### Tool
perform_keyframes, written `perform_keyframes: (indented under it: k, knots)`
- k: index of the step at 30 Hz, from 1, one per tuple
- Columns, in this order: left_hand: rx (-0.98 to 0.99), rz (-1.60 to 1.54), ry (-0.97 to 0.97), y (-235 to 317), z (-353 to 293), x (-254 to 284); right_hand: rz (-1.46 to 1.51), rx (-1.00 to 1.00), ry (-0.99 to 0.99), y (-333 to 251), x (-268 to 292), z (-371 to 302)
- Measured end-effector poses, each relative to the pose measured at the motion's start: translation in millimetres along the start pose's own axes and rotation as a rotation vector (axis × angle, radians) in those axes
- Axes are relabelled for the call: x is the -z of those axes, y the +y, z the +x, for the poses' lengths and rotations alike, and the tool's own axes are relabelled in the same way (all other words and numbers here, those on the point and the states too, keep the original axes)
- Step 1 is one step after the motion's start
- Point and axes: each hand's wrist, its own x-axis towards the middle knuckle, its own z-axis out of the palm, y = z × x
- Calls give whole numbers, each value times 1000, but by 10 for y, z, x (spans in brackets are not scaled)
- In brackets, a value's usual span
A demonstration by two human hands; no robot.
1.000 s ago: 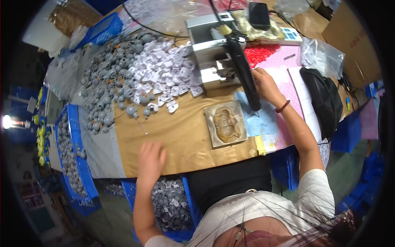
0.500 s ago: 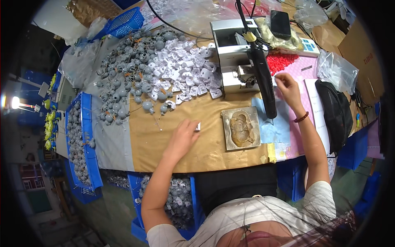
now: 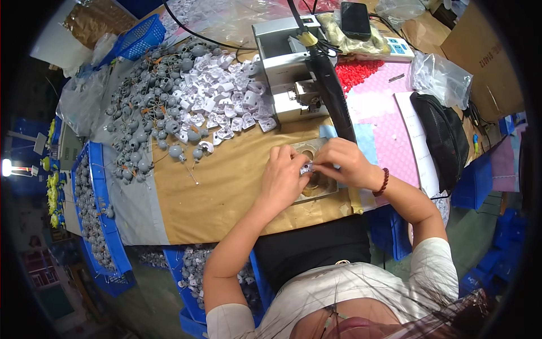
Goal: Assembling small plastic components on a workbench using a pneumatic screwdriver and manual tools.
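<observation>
I have the two hands meeting over the square block [image 3: 329,190], whose hollowed top is partly hidden beneath them. The small white piece [image 3: 306,168] is held above that block; whether it touches the block, I cannot tell from here. The left hand [image 3: 283,176] has its thumb and fingertips closed around the piece from the left. The right hand [image 3: 347,164] is pinched nearly closed on it from the right, and I cannot make out whether those fingertips also hold some tinier part.

As for progress, I judge this one piece to be midway through handling: it is in the fingers and not set down. Plenty looks left, since a big heap of white pieces [image 3: 228,107] lies loose beyond the block to the left, and a wide spread of grey balls [image 3: 135,121] lies farther left of it. Red bits [image 3: 355,73] are piled beyond the block to the right, past the machine [image 3: 285,68]. On the done side, the blue bin [image 3: 176,277], below the block and to its left, holds grey and white parts together; I take those as possibly finished, though I cannot see whether they are joined
</observation>
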Motion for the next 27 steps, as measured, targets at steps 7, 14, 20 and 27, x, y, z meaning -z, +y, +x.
perform_keyframes:
  k: [7,14,20,27]
  knots:
    - [135,-184,181,-390,-94,267,-304,180,-143,95,-238,-65]
    - [216,641,449,-1712,-87,1297,-308,137,-192,71,-239,-83]
    - [157,619,375,-1898,-119,1636,-51,-67,-132,-8,-65,-17]
    - [134,34,415,-677,-178,1756,11,40,12,-319,265,478]
